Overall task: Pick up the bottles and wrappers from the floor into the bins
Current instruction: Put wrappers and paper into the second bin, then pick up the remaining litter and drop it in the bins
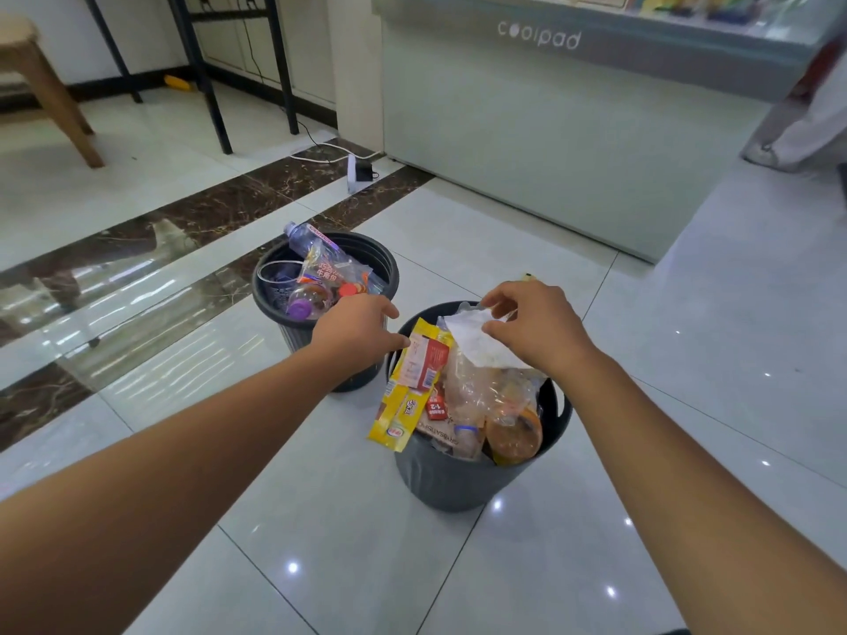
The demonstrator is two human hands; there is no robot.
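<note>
White wrapper (476,341) pinched in the right hand (538,330) tops the crammed bin (458,478); left hand (360,330), slack at ten o'clock, probably steadies it.

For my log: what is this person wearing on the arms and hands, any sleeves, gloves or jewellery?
The left forearm and right forearm are bare, with no sleeve in view. The left hand and right hand wear no gloves, and no watch, ring or bracelet shows.
</note>
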